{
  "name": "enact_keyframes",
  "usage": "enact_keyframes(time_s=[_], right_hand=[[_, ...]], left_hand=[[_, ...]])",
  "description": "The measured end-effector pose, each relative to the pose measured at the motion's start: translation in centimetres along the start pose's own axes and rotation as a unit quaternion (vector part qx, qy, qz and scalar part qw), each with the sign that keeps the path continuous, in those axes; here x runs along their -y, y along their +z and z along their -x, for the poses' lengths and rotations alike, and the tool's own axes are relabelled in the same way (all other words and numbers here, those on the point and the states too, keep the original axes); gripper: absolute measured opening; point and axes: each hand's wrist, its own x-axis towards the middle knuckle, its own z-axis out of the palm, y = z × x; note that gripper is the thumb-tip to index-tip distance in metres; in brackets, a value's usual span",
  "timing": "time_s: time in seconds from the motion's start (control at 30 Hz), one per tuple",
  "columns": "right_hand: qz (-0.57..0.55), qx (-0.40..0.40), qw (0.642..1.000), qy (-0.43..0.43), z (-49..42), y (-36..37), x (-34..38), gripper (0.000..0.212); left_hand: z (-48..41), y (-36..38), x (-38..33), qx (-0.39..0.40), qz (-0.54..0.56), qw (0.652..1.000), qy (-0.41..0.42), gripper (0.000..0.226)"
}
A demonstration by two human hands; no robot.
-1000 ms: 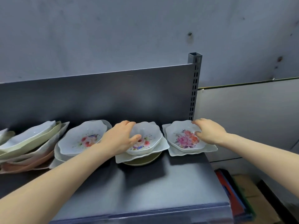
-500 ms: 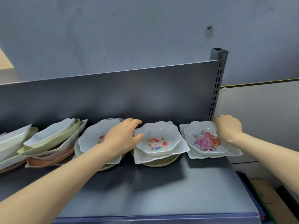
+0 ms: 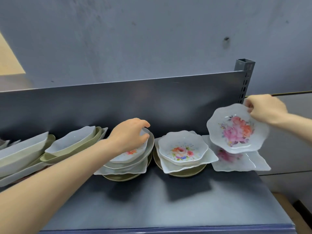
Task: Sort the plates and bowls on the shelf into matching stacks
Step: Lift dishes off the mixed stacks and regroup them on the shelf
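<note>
at right of frame the right hand (image 3: 265, 109) pinches the rim of a tilted white scalloped bowl with pink flowers (image 3: 236, 129) above the dark grey metal shelf (image 3: 152, 200), while the left hand (image 3: 130, 135) grips the centre-left stack's top floral bowl (image 3: 130, 153); the tilted bowl is probably best levelled, then nested gently.

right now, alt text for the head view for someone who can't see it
The right hand holds a scalloped pink-flowered bowl tilted above a square plate at the right end of the shelf. The left hand grips the rim of a floral bowl atop a mixed stack.
</note>
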Motion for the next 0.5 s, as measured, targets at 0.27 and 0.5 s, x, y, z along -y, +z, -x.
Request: enact_keyframes(time_s=[0.27, 0.5], right_hand=[[-0.168, 0.063, 0.984, -0.007, 2.2, -1.0, 8.2, 0.019], [-0.112, 0.113, 0.987, -0.028, 4.7, 6.1, 11.7, 0.020]], left_hand=[[-0.4, 0.2, 1.1, 0.011, 0.084, 0.996, -0.012, 0.038], [0.2, 0.9, 1.3, 0.014, 0.113, 0.993, -0.015, 0.038]])
